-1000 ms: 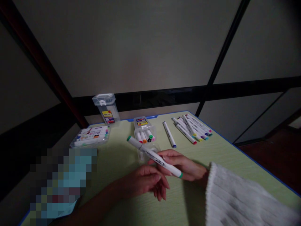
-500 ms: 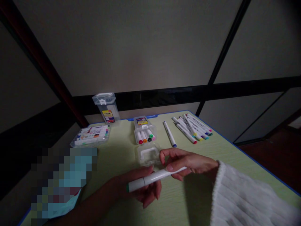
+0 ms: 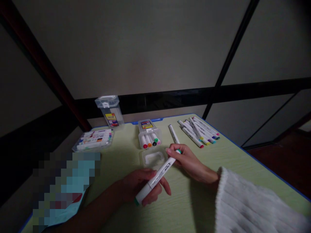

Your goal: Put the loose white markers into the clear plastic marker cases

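Note:
Between my two hands is a white marker point(image 3: 159, 176) with green ends, tilted with its far end up to the right. My left hand point(image 3: 143, 184) is closed round its lower part, thumb on top. At the upper end, my right hand point(image 3: 186, 160) pinches the marker near its green tip. Just beyond lies a clear plastic case point(image 3: 148, 131) on its side, its open end towards me, with several markers point(image 3: 152, 139) in it. The case's lid point(image 3: 143, 159) lies open in front, partly behind my right hand. A single blue-ended marker point(image 3: 173, 133) lies behind my right hand.
Several loose markers point(image 3: 198, 131) lie in a pile at the table's right. An upright clear case point(image 3: 113, 113) stands at the back left, near a flat clear pack of markers point(image 3: 94, 139). A light-blue item point(image 3: 80, 174), partly pixelated, lies at the left edge of the green table point(image 3: 116, 152).
The marker has turned, so its printed side shows and it slopes more steeply. My right hand has shifted to its upper green end; my left fingers have closed more round the lower part.

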Available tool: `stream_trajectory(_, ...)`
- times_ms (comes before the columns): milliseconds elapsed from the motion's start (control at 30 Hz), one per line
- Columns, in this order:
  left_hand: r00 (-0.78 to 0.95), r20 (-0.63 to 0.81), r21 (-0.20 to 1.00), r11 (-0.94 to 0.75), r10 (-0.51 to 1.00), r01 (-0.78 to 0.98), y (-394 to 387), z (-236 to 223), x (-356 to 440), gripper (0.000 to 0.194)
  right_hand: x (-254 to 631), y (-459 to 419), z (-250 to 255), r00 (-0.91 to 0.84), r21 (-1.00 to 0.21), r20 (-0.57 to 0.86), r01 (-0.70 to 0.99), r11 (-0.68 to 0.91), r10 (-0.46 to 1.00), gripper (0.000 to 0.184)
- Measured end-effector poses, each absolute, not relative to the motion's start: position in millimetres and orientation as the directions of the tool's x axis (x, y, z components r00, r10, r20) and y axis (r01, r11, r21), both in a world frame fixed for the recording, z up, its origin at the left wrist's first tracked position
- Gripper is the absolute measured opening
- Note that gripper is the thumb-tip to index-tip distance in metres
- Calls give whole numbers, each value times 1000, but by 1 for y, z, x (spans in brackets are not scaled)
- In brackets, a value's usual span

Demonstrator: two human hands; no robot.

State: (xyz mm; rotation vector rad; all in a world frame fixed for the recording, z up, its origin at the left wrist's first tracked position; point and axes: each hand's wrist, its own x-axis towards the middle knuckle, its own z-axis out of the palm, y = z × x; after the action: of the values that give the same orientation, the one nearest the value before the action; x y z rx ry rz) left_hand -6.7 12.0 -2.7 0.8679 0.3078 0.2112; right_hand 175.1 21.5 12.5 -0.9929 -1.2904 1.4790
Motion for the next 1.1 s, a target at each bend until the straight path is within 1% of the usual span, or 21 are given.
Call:
stream_trajectory(167, 945, -154, 753, 653, 288, -76, 12, -4, -8, 49, 172, 20, 12, -198, -997, 20, -75, 6, 980, 45)
stream_trajectory(300, 943, -87, 743, 651, 322, -154, 13, -7, -9, 50, 172, 21, 7, -188, -998, 0, -66, -12, 982, 45)
stream_trajectory(500, 937, -63, 734, 652, 342, -189, 12, -4, -8, 47, 173, 23, 3, -181, -999, -9, -48, -17, 984, 42)
stream_trajectory(733, 940, -49, 720, 665, 337, -201, 13, -5, -7, 42, 172, 21, 7, -176, -996, -31, -72, -44, 984, 38)
stream_trajectory(900, 943, -21, 714, 665, 332, -219, 15, -8, -7, 41, 170, 20, 8, -165, -990, -41, -124, -62, 985, 36)
stream_trajectory(1100, 941, -55, 714, 672, 335, -198, 15, -7, -9, 40, 169, 19, 8, -157, -988, -29, -143, -52, 987, 33)
